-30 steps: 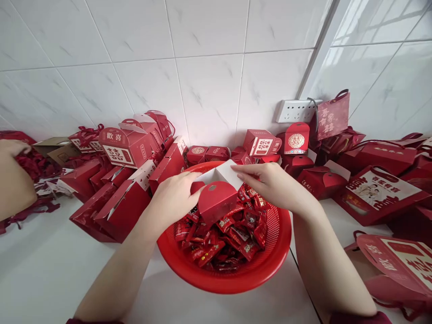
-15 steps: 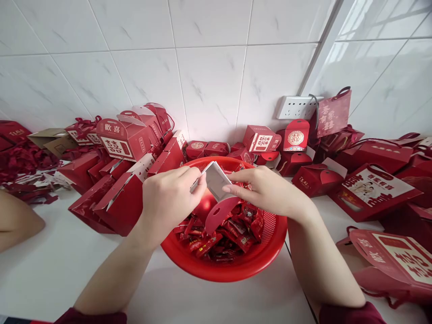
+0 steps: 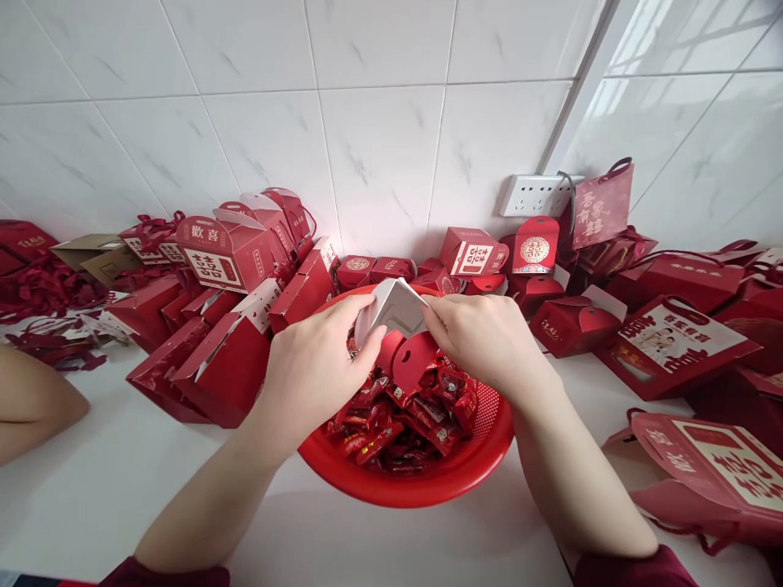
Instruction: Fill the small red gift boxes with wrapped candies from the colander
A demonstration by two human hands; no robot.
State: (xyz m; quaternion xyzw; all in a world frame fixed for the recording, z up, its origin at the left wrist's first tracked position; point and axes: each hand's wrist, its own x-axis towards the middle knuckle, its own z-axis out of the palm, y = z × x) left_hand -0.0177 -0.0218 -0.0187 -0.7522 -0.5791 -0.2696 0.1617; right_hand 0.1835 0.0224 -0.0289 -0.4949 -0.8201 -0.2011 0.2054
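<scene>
Between my two hands is a small red paper gift box, its pale inner or bottom side facing up and a red flap with a cut-out hanging down toward me. My left hand pinches its left side, thumb toward me and fingers behind. With its fingers closed, my right hand grips the box's right edge. Below them stands a red plastic basket holding many red-wrapped candies. The box hangs over the candies, and its far underside is hidden.
Red gift boxes crowd the left, with ribbons beyond. More boxes line the tiled wall, and larger ones lie at right. A socket strip leans on the wall. Another person's arm rests at far left.
The box has turned in my hands, and its second flap now shows in front. My right hand has shifted from a thumb-on-top hold to gripping the right edge.
</scene>
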